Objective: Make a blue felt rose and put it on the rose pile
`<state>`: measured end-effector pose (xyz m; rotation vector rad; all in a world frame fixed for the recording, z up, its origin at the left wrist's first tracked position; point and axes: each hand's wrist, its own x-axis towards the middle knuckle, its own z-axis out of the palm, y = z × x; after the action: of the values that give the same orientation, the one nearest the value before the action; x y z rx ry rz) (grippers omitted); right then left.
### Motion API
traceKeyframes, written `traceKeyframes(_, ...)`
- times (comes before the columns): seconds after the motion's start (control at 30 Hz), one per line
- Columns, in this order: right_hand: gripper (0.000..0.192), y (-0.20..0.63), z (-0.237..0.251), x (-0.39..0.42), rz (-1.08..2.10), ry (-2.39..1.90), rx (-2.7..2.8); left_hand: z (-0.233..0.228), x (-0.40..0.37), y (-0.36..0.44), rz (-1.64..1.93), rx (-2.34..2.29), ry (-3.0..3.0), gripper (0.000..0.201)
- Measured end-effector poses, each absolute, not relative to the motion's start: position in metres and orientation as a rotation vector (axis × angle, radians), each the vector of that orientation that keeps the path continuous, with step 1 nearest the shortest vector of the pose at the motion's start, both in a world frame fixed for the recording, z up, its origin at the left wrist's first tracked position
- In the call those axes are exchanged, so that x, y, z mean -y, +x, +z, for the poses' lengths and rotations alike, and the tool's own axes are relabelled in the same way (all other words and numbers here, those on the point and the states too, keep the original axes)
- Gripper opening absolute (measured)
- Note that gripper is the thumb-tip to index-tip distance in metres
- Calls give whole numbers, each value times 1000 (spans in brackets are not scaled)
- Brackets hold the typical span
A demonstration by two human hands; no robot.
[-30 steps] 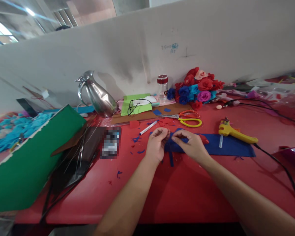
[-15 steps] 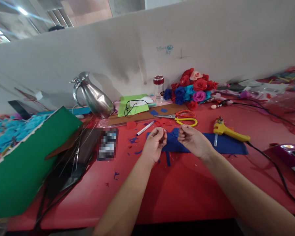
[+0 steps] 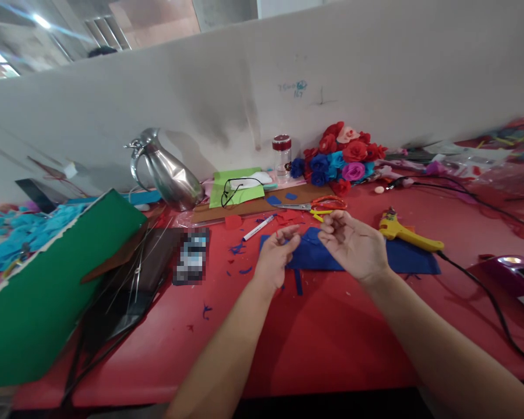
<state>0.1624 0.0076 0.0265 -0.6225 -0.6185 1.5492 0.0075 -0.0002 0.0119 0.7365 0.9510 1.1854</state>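
Observation:
My left hand (image 3: 276, 255) hovers over the left end of a blue felt sheet (image 3: 413, 260) lying on the red table (image 3: 332, 343). Its thumb and forefinger are pinched together, and I can make out nothing between them. My right hand (image 3: 357, 244) is just to the right, palm turned up, fingers loosely spread and empty. A narrow blue felt strip (image 3: 297, 283) lies on the table below the left hand. Small blue and red scraps are scattered around it.
A yellow glue gun (image 3: 408, 234) rests on the felt, its cable (image 3: 489, 279) trailing right. Scissors (image 3: 329, 205), a marker (image 3: 258, 227), a metal jug (image 3: 168, 171), a jar (image 3: 282, 150) and felt flowers (image 3: 343, 154) stand behind. A green sheet (image 3: 48, 279) and thin wires (image 3: 140, 256) lie left.
Both hands have lifted off the blue felt and drawn apart. The right hand then turned palm up and opened, while the left stayed pinched.

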Motion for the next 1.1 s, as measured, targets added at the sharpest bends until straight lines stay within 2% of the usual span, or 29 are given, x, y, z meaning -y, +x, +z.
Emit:
traceKeyframes(0.07, 16, 159, 31, -3, 1650, -555, 636, 10, 5, 14, 1065, -926, 770, 46)
traceKeyframes(0.17, 19, 159, 31, -1, 1646, -545, 664, 6, 7, 19, 956, -916, 868, 32)
traceKeyframes(0.23, 19, 162, 27, -5, 1551, -630, 680, 6, 6, 18, 960, -934, 909, 31)
traceKeyframes(0.33, 14, 168, 17, -14, 1262, -949, 729, 7, 3, 15, 996, -941, 883, 32)
traceKeyframes(0.43, 8, 170, 6, -20, 802, -1297, 980, 7, 0, 12, 1041, -947, 845, 31)
traceKeyframes(0.5, 9, 170, 3, -20, 527, -1381, 1235, 6, -1, 11, 1088, -981, 829, 29)
traceKeyframes(0.57, 12, 167, 1, -18, 403, -1367, 1434, 7, -1, 10, 1187, -1042, 833, 23)
traceKeyframes(0.67, 14, 159, 1, -12, 532, -1247, 1606, 10, 1, 10, 1303, -1113, 886, 24)
traceKeyframes(0.73, 14, 152, 0, -8, 716, -1125, 1689, 11, 4, 11, 1270, -1102, 918, 31)
traceKeyframes(0.83, 10, 145, -4, -4, 912, -986, 1735, 10, 7, 15, 1209, -1037, 933, 31)
traceKeyframes(0.93, 6, 143, -11, -4, 934, -990, 1698, 6, 10, 18, 1199, -1006, 948, 33)
traceKeyframes(1.1, 12, 145, -13, -6, 936, -1083, 1570, 4, 8, 18, 1165, -962, 906, 41)
